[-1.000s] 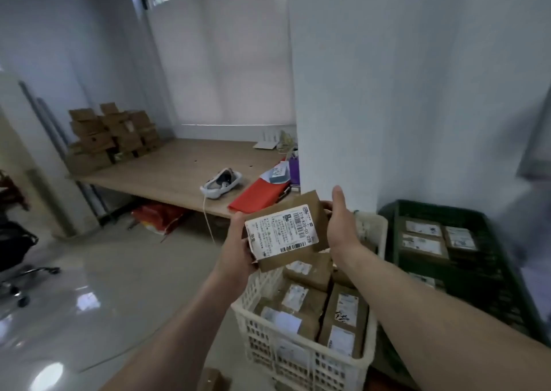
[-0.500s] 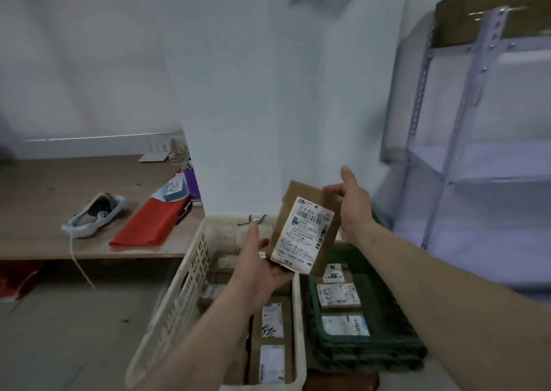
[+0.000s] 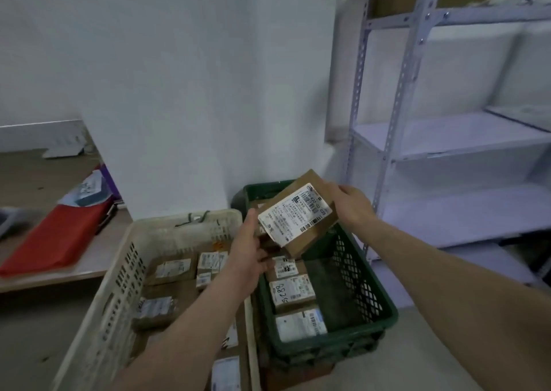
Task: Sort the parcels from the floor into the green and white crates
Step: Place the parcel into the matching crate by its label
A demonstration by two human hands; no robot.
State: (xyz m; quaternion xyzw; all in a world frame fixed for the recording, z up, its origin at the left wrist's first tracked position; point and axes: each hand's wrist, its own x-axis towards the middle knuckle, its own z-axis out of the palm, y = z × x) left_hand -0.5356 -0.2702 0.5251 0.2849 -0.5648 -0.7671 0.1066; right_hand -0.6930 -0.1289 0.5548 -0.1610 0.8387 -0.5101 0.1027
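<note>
Both hands pinch one brown parcel (image 3: 301,211) at centre frame: left hand (image 3: 247,256) at its lower-left corner, right hand (image 3: 351,204) at its right edge. It hangs tilted above the green crate (image 3: 366,298), right of the white crate (image 3: 119,277).

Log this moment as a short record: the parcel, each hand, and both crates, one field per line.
held parcel: brown, white label up, tilted, over the green crate
left hand: grips its lower left corner
right hand: holds its upper right edge
green crate: row of parcels along its left side, right part of floor bare
white crate: left of the green crate, scattered parcels inside
</note>
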